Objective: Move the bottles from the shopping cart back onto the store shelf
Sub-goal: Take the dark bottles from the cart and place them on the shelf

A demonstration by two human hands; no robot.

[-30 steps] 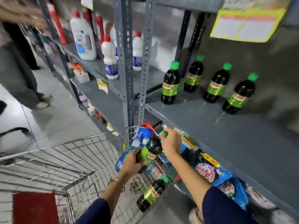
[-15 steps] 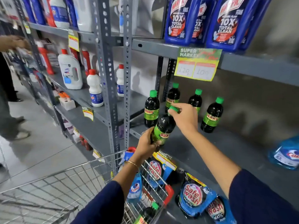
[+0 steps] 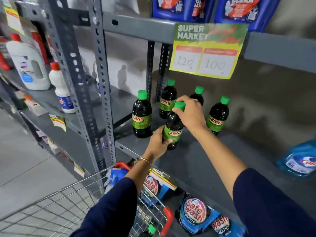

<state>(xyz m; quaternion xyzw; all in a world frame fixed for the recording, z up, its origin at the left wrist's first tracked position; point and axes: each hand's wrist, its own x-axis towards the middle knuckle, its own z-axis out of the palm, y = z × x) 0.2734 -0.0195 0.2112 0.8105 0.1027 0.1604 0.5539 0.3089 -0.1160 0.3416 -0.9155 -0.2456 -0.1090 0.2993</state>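
Observation:
A dark bottle with a green cap and green SUNNY label (image 3: pixel 173 124) stands on the grey shelf (image 3: pixel 196 161), held by both hands. My left hand (image 3: pixel 158 142) grips its lower body. My right hand (image 3: pixel 191 112) closes over its cap. Several like bottles stand around it: one to the left (image 3: pixel 142 115), one behind (image 3: pixel 168 100), one partly hidden by my right hand (image 3: pixel 198 94), one to the right (image 3: pixel 218 115). The wire shopping cart (image 3: pixel 56 199) sits below the shelf; a green cap (image 3: pixel 151 229) shows inside it.
A blue spray bottle (image 3: pixel 116 177) stands in the cart. Safe Wash pouches (image 3: pixel 195 212) lie on the lower shelf. A blue pouch (image 3: pixel 301 161) lies at the shelf's right. A price sign (image 3: pixel 206 50) hangs above. White bottles (image 3: pixel 29 65) fill the left bay.
Both hands have carried the bottle up from the cart and onto the shelf among the other bottles. The view has moved closer to the shelf.

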